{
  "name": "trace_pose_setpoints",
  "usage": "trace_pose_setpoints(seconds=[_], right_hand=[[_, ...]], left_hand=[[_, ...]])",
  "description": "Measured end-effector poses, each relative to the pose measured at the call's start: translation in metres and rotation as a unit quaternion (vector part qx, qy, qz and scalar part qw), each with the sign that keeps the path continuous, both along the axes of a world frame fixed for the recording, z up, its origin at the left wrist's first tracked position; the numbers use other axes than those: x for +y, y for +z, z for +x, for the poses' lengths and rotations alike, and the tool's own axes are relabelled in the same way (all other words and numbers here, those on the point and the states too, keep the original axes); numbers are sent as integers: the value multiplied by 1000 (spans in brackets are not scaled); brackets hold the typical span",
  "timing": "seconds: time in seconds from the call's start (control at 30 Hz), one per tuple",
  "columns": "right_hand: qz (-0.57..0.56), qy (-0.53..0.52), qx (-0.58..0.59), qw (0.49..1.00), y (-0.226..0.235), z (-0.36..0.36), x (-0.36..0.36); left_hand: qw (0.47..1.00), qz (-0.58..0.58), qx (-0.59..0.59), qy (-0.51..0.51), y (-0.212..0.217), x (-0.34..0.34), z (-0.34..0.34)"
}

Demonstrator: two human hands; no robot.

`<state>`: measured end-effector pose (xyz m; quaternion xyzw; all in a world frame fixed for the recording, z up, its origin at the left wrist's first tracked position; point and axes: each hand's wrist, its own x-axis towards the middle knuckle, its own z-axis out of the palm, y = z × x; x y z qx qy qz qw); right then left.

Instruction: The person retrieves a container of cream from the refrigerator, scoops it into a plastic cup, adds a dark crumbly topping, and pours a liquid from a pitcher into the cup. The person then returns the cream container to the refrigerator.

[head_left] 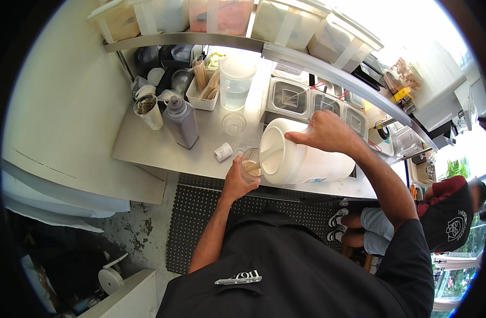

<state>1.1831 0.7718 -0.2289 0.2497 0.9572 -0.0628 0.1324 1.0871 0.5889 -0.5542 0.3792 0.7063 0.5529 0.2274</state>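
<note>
My left hand [239, 183] is wrapped round a clear measuring cup [250, 157] at the counter's front edge. Some pale tan liquid shows in the cup. Gripped by my right hand [330, 132], a large white plastic jug [318, 163] lies tipped to the left, its wide mouth over the cup's rim. Pale liquid shows inside the jug's mouth. Just left of the cup is a small roll of white printed labels [223, 152]. Behind it stands an empty-looking clear cup [234, 123].
On the steel counter [142, 140] stand a grey squeeze bottle [181, 124], a cup of dark contents [148, 110], a clear water tub [236, 85] and a white basket [203, 99]. Lidded steel pans [288, 97] line the back right. An overhead shelf [221, 38] holds bins. Another person [441, 217] stands at right.
</note>
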Motion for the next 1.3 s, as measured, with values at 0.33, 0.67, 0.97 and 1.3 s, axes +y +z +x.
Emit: trace_pose_setpoints(seconds=[0.33, 0.67, 0.97, 1.3], right_hand=[[-21, 2, 13, 1000, -1, 2, 0], [-14, 14, 3, 1000, -2, 0, 2], [-20, 12, 10, 1000, -1, 3, 3], [-33, 2, 19, 999, -5, 4, 7]], left_hand=[[1000, 6, -24, 2, 0, 0, 0], [1000, 6, -9, 6, -3, 0, -1], [1000, 12, 12, 7, 5, 0, 0], [1000, 2, -4, 2, 6, 0, -1]])
